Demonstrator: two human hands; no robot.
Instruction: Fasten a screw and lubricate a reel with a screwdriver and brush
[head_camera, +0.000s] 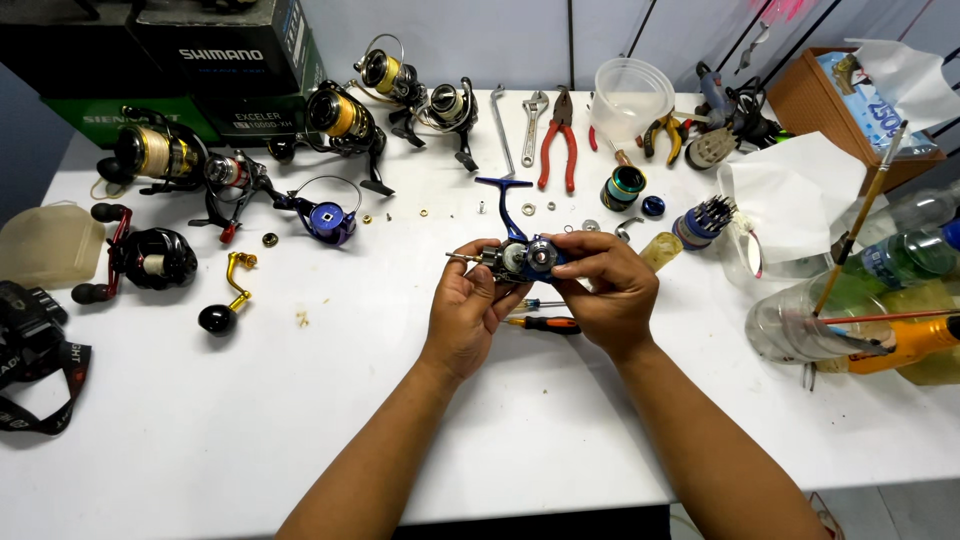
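Over the middle of the white table (250, 430), both hands hold a blue and silver fishing reel body (525, 255) with its inner gears showing. My left hand (465, 310) grips its left end, where a thin shaft sticks out. My right hand (605, 290) wraps over its right side, fingers on top. A blue bail arm rises from the reel toward the far side. Just beneath the hands lies an orange-handled screwdriver (545, 324).
Several fishing reels (345, 120) lie at the back left beside dark boxes (215, 60). Red-handled pliers (558, 140), wrenches, a clear plastic tub (630, 95), small screws and washers, a screwdriver bit holder (703, 220), cut plastic bottles with brushes (800, 320) and a headlamp (30, 350) surround the middle.
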